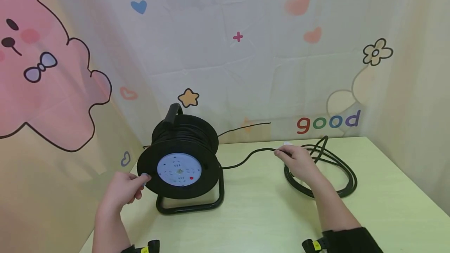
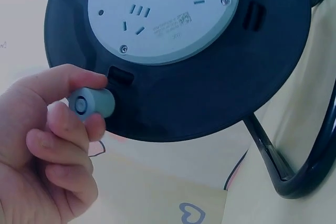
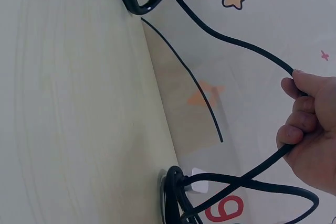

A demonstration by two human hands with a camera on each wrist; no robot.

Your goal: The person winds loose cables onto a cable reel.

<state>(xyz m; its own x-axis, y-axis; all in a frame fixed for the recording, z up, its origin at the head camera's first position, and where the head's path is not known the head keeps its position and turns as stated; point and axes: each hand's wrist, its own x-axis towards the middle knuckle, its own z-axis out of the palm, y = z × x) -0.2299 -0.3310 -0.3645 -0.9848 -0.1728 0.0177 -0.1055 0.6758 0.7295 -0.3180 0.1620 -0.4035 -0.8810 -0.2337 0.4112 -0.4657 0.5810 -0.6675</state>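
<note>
A black cable reel (image 1: 211,175) with a pale round socket panel (image 1: 179,169) stands on its tube frame, left of the middle of the table. My left hand (image 1: 124,191) is at the reel's left rim. In the left wrist view its thumb and fingers pinch a small grey-blue knob (image 2: 97,103) on the disc. My right hand (image 1: 299,162) grips the black cable (image 1: 246,158) running from the reel's right side. Fingers curl round the cable in the right wrist view, and it leaves the hand towards a loose coil (image 1: 348,179) on the table.
The pale green table (image 1: 260,214) ends at a printed curtain (image 1: 211,50) behind and to the left. A thin dark line (image 1: 244,128) shows behind the reel. A white piece (image 3: 198,180), partly hidden, sits by the coil. The reel's handle (image 1: 173,113) sticks up on top.
</note>
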